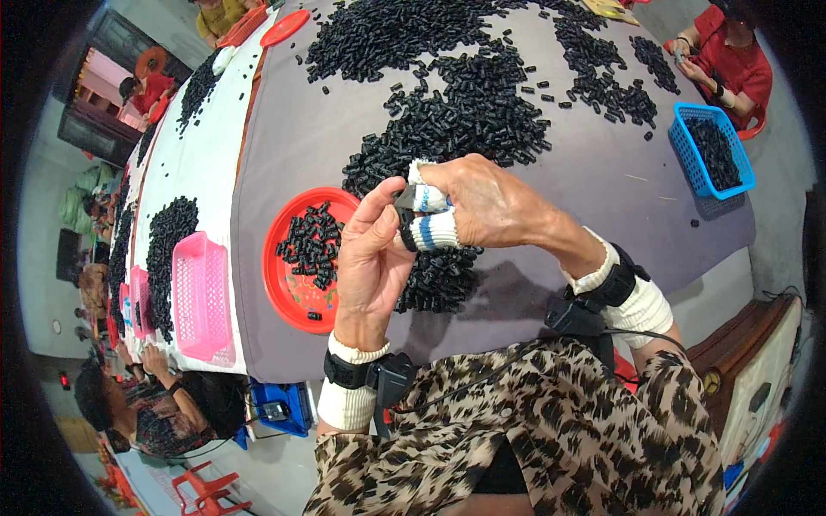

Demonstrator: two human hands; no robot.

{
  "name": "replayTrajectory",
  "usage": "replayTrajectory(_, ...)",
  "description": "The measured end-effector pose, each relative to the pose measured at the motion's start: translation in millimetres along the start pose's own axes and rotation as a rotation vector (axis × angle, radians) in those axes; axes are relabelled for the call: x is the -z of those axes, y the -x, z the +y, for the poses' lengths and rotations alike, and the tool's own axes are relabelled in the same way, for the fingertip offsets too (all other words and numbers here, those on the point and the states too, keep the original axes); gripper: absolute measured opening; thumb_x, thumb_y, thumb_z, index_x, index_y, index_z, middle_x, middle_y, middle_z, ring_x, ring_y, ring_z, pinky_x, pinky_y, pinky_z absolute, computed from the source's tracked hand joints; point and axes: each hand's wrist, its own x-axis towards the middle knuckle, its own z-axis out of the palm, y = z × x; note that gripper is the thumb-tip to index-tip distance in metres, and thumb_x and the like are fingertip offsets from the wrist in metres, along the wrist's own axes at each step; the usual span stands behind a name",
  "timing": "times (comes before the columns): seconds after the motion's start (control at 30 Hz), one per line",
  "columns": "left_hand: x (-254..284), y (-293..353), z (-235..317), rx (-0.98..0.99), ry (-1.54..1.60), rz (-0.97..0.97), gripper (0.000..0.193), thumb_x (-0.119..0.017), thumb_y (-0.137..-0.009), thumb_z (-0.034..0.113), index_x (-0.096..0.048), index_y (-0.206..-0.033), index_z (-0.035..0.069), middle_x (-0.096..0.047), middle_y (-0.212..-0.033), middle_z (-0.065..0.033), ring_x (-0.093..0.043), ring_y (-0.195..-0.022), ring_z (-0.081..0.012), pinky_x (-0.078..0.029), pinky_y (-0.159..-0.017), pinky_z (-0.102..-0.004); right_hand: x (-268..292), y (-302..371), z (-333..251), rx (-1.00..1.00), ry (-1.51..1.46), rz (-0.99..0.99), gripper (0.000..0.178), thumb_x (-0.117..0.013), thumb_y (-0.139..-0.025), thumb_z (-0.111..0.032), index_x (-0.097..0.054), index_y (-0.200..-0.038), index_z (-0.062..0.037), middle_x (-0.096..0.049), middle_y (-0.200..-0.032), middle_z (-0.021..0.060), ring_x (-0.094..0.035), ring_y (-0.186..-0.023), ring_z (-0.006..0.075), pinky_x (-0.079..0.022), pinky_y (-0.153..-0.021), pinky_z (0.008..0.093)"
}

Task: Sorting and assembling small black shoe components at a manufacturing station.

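My left hand (pixel 375 267) is raised over the table, its thumb and fingers pinched together. Between its fingertips and those of my right hand (pixel 495 202) shows a small black cylindrical part (pixel 406 229), mostly covered by the fingers. White knitted finger sleeves (pixel 433 231) with blue stripes wrap the thumb and a finger of my right hand, which curls in toward the left. Beneath my left hand stands a round red plate (pixel 277 297) with many loose black parts in it. A large heap of the same black parts (pixel 465 112) spreads beyond both hands.
A blue basket (pixel 747 179) of black parts stands at the right edge, near a person in red (pixel 744 73). At left are a pink basket (pixel 202 297), a white-covered table (pixel 215 163) and another black heap (pixel 170 241). More people sit along the left.
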Motion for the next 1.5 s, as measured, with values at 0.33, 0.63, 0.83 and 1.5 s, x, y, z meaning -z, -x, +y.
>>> replayTrajectory(0.33, -7.4, 0.1, -4.1, -0.043, -0.007, 0.0, 0.03, -0.049, -0.09, 0.008, -0.046, -0.119, 0.0, -0.057, -0.109, -0.0121, -0.058, -0.1, -0.0209, -0.05, -0.087, -0.0347, 3.8, 4.2, -3.2, 0.012, -0.012, 0.027, 0.041, -0.065, -0.071, -0.036, -0.054, -0.073, 0.0033, -0.059, -0.064, 0.0186, -0.06, -0.061, 0.0337, -0.046, -0.056, 0.0392)
replayTrajectory(0.63, -6.9, 2.7, -3.7, -0.051, -0.022, 0.048, 0.03, -0.05, -0.089, 0.008, -0.046, -0.118, 0.001, -0.057, -0.109, -0.0112, -0.057, -0.101, -0.0204, -0.049, -0.089, -0.0355, 0.0, 1.7, 1.7, 0.03, -0.035, 0.006, 0.041, -0.064, -0.072, -0.036, -0.053, -0.074, 0.0043, -0.058, -0.064, 0.0193, -0.059, -0.06, 0.0352, -0.045, -0.055, 0.0399)
replayTrajectory(0.83, 4.3, 1.7, -6.0, -0.046, -0.015, 0.104, 0.032, -0.052, -0.088, 0.006, -0.046, -0.119, 0.001, -0.056, -0.11, -0.0121, -0.057, -0.101, -0.0218, -0.048, -0.09, -0.0373, -3.9, -0.9, 9.1, 0.023, -0.019, -0.011, 0.04, -0.064, -0.073, -0.034, -0.053, -0.076, 0.0038, -0.059, -0.066, 0.0198, -0.06, -0.061, 0.0354, -0.045, -0.056, 0.0405)
replayTrajectory(1.5, 0.1, 0.0, -2.4, -0.067, 0.002, 0.121, 0.025, -0.052, -0.089, 0.008, -0.051, -0.113, 0.003, -0.058, -0.106, -0.0111, -0.058, -0.094, -0.019, -0.05, -0.085, -0.0331, -6.6, -8.1, 8.6, -0.014, -0.064, -0.012, 0.039, -0.067, -0.07, -0.034, -0.053, -0.076, 0.0018, -0.058, -0.065, 0.0178, -0.059, -0.06, 0.0332, -0.045, -0.056, 0.0383)
